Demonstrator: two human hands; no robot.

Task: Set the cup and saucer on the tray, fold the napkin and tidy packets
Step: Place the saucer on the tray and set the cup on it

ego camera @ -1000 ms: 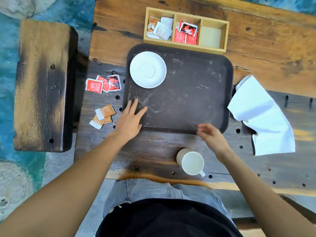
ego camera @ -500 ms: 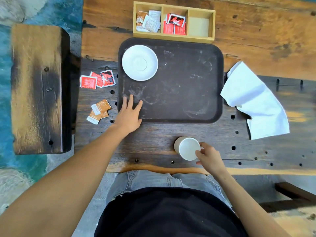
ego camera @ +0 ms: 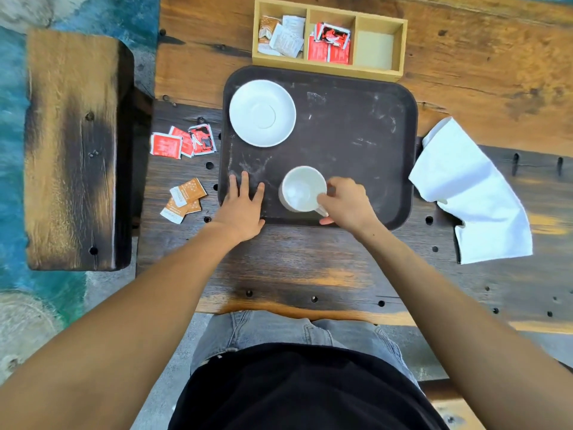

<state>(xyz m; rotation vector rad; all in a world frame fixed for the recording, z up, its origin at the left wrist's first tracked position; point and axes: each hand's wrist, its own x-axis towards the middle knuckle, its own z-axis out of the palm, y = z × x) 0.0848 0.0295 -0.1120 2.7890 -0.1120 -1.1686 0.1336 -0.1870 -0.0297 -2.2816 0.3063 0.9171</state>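
A dark brown tray [ego camera: 356, 144] lies on the wooden table. A white saucer [ego camera: 262, 113] rests in its far left corner. My right hand [ego camera: 347, 204] grips the handle of a white cup [ego camera: 302, 189], held over the tray's near edge; whether it touches the tray I cannot tell. My left hand [ego camera: 243, 206] lies flat with fingers spread on the tray's near left corner. A crumpled white napkin [ego camera: 474, 193] lies right of the tray. Red packets [ego camera: 183, 142] and orange packets [ego camera: 184, 200] are scattered left of the tray.
A wooden organizer box [ego camera: 328, 68] stands behind the tray, with pale packets in its left compartment, red ones in the middle, and the right one bare. A wooden bench [ego camera: 71, 150] sits at the left. The table's near edge runs just above my lap.
My right hand took hold of the cup by the table's near edge and carried it forward over the tray's near edge. My left hand stayed on the tray corner.
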